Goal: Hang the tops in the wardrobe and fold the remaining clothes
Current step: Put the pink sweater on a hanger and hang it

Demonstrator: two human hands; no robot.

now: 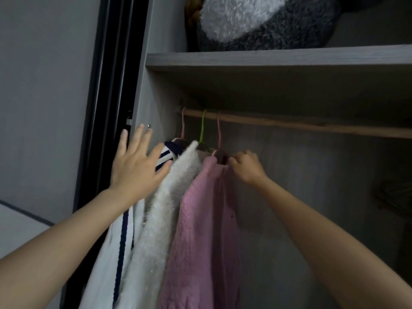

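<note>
At the left end of the wardrobe rail (289, 124), your left hand (136, 166) is flat, its fingers straight and spread, with the thumb against the tops hanging there. First on the rail is a white top with navy stripes (116, 241) on a pale pink hanger (183, 123). Touching it is a fluffy white top (160, 219) on a green hanger (202, 128). Touching that one is a pink knit top (200, 230) on a pink hanger (219, 130). Your right hand (247, 167) has curled fingers pinching the pink knit top's neckline just beside its hanger. Above the rail, a shelf (267, 60) carries a grey and white plush (256, 21).
</note>
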